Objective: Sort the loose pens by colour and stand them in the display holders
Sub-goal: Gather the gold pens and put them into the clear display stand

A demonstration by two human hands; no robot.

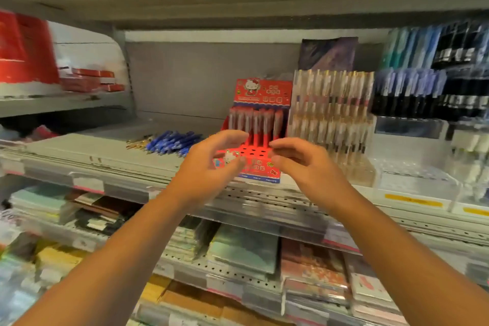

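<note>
Though print on the red holder [262, 95] blurs, left hand [209, 167] and right hand [304, 167] hover half-open, empty.

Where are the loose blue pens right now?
Head view, left of centre: the loose blue pens lie flat on the shelf, just left of the red display holder, beyond the left hand.

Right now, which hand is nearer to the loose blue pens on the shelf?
Left. The left hand hovers just right of the blue pens; the right hand is farther right, by the red holder.
</note>
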